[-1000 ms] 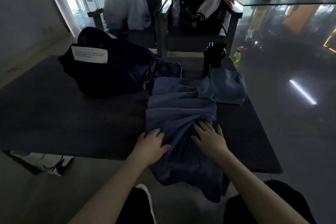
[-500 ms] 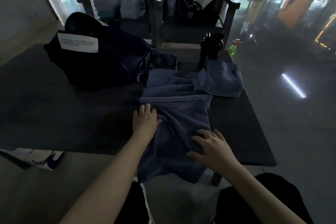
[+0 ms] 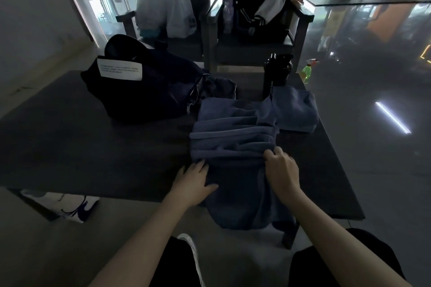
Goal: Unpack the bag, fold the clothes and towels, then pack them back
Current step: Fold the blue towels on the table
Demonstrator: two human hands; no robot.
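The blue towel point(image 3: 233, 137) lies on the worktop point(image 3: 93, 147) under both hands, its near end hanging over the edge. The left hand point(image 3: 194, 180) rests flat on the towel's left border, fingers straight. The right hand point(image 3: 281, 170) pinches a ridge of cloth. Best to anchor with the left and draw the pinched fold over squarely, smoothing wrinkles outward. Counted: one dark bag point(image 3: 149, 93) beyond the left hand, one blue towel, one folded towel point(image 3: 295, 109) beyond the right hand, and one bottle point(image 3: 276, 72).

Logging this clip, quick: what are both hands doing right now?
Left hand: open, flat at the blue towel edge.
Right hand: closed, gripping a fold of the towel.
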